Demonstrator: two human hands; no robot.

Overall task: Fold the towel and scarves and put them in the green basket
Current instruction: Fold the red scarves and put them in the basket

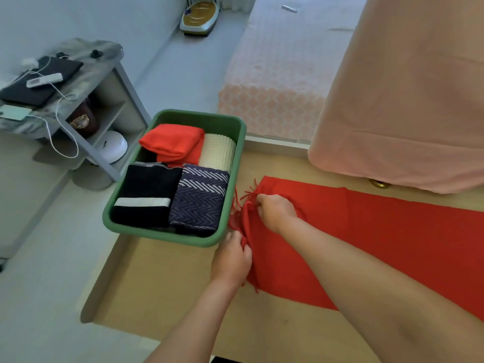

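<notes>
My left hand [231,255] and right hand [275,210] both pinch the red scarf [366,231] at its bunched left end; uneven pull could skew fold.

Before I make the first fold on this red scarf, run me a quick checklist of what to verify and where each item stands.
1. Grip: left hand and right hand each pinch the fringed end of the red scarf: ok.
2. Scarf flat on the table: ok where visible; its far end runs out of frame, cannot tell.
3. Scarf end clear of the green basket: its strands lie right by the wall; cannot tell.
4. Free floor in the basket: four folded pieces cover it; not ok, stack on top.
5. Pink cloth off the scarf: ok.
</notes>
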